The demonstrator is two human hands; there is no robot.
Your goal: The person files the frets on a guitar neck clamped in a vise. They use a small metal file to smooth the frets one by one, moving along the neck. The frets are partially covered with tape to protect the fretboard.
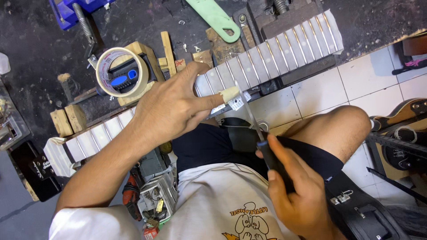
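1. Dark, scuffed worktop (pixel 35 49) strewn with wood offcuts, a roll of tape (pixel 119 72), a pale green handle (pixel 214 18) and a blue vise (pixel 73 11).
2. White tiled floor (pixel 320 91) beyond the worktop edge; a guitar body (pixel 400 116) lying at the right.
3. Guitar neck (pixel 267 58) stretched slantwise across the worktop, its fingerboard masked in pale tape with thin metal frets showing between the strips.
4. Left hand (pixel 171 109) resting on the neck, fingers spread, forefinger tip wrapped in tape and pressed beside the blade.
5. Right hand (pixel 296 195) clenched around the black handle of a thin file (pixel 249 111), blade tip meeting the neck's near edge.
6. Black case (pixel 356 209) lying by the right knee.
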